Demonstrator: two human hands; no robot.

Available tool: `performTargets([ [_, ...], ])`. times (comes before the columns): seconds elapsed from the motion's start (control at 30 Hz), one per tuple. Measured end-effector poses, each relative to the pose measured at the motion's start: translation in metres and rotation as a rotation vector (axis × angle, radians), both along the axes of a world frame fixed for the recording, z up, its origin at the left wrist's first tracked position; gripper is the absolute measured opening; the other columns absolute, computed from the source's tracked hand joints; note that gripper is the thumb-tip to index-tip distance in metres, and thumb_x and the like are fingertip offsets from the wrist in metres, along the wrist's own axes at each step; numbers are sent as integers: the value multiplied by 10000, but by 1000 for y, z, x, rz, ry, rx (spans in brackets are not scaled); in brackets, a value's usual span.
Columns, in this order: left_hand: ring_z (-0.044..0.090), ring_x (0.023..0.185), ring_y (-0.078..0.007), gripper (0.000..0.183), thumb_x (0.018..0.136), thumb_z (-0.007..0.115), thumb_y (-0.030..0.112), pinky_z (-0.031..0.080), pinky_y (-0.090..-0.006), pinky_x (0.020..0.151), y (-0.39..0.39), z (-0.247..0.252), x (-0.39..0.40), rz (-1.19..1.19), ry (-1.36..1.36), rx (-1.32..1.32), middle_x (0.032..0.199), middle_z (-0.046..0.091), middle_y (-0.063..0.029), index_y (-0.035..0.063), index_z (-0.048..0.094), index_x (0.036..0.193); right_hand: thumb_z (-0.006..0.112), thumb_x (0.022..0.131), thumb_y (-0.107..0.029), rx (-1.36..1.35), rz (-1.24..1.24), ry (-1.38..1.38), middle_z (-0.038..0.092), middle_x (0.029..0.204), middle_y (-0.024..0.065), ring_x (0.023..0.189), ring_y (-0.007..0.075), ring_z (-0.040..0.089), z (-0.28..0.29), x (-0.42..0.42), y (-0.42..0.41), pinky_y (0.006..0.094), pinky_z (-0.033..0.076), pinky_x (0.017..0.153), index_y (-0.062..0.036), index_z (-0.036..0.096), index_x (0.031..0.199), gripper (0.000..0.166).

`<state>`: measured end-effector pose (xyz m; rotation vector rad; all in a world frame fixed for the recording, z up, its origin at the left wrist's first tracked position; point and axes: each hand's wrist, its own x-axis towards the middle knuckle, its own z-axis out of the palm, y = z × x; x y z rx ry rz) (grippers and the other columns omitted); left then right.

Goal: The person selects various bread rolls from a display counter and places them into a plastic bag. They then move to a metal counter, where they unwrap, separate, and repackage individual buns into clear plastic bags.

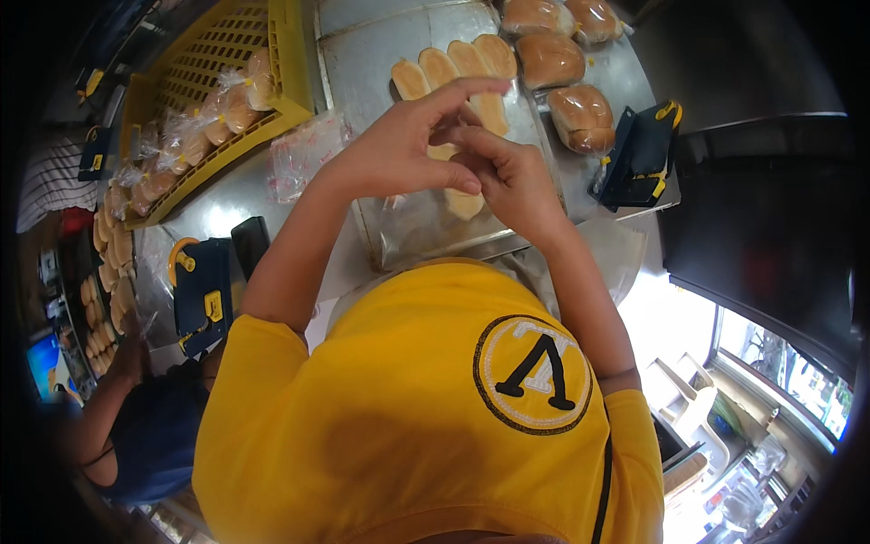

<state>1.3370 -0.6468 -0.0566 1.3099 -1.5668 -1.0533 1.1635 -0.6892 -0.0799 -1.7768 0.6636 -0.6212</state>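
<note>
My left hand (401,146) reaches over the metal baking tray (370,231), its fingers curved and its thumb apart from them. Close against it, my right hand (510,173) has bent fingers near the left thumb. Under and beyond both hands lie elongated bread rolls (435,66), side by side, partly hidden by my fingers. Clear plastic (401,234) shows over the tray below my hands; whether either hand grips it cannot be told. To the left of the tray lies a stack of clear plastic bags with reddish print (306,156).
Bagged loaves (581,119) stand at the right, beside a dark blue tape dispenser (642,156). Another dispenser (204,292) and a black phone-like object (250,245) are at the left. A yellow crate (292,68) holds bagged bread. Another person (156,428) is at lower left.
</note>
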Motion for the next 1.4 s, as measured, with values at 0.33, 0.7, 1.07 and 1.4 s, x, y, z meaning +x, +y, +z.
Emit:
performTargets([
  [0.33, 543, 660, -64, 87, 805, 700, 59, 457, -210, 612, -11, -12, -17, 166, 263, 141, 736, 622, 6, 2, 645, 843, 679, 820, -14, 297, -410, -127, 608, 700, -9, 633, 54, 526, -3, -18, -13, 219, 445, 605, 18, 646, 846, 53],
  [0.7, 518, 587, -70, 312, 940, 603, 298, 443, -223, 556, -7, -44, -35, 188, 594, 310, 706, 601, -4, 20, 645, 806, 600, 919, -94, 893, -242, -894, 519, 631, 16, 531, 96, 448, -10, -17, -12, 241, 390, 514, -62, 573, 893, 51],
  [1.07, 553, 663, -76, 106, 880, 660, 133, 444, -229, 620, -9, -16, 6, -72, 470, 238, 759, 634, -1, 31, 689, 881, 648, 897, -153, 518, -182, -383, 585, 745, -4, 703, 92, 575, 4, -58, -35, 241, 447, 632, -51, 618, 884, 107],
  [1.4, 604, 774, -105, 139, 815, 703, 108, 470, -236, 713, -52, -6, 36, -44, 101, -12, 830, 662, -34, 19, 700, 922, 556, 944, -165, 772, 133, 76, 658, 758, 78, 662, 125, 619, 17, -63, -48, 224, 473, 608, -12, 612, 863, 182],
])
